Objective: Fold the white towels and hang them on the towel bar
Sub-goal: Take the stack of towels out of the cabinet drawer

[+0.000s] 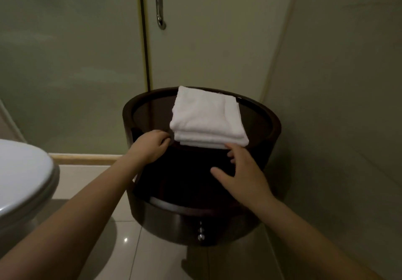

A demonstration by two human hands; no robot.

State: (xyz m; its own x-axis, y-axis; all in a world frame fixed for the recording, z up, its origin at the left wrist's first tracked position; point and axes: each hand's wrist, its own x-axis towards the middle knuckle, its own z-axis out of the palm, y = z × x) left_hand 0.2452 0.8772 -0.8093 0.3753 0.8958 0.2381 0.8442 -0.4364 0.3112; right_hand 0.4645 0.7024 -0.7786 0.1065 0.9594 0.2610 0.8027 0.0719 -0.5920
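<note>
1. Head view, towels: white terry cloth, folded into flat rectangles and laid in a neat stack. Layered fold edges show along the near side. The exact number of pieces cannot be told.
2. Location: the stack lies on the top of a round dark wooden counter, toward its back and right. The stack's far corner reaches the rear rim.
3. Left hand: the arm reaches in from the lower left. The hand is at the counter's near-left rim with its fingers curled, the tips just beside the stack's near-left corner. Whether it has hold of any cloth cannot be told.
4. Right hand: the arm reaches in from the lower right. The hand is spread wide with the thumb out to the left, and the fingertips are at the stack's near edge. It grips nothing.
5. Surroundings: a white toilet lid at the left, a frosted glass door with a metal handle behind, and a pale tiled floor below.
</note>
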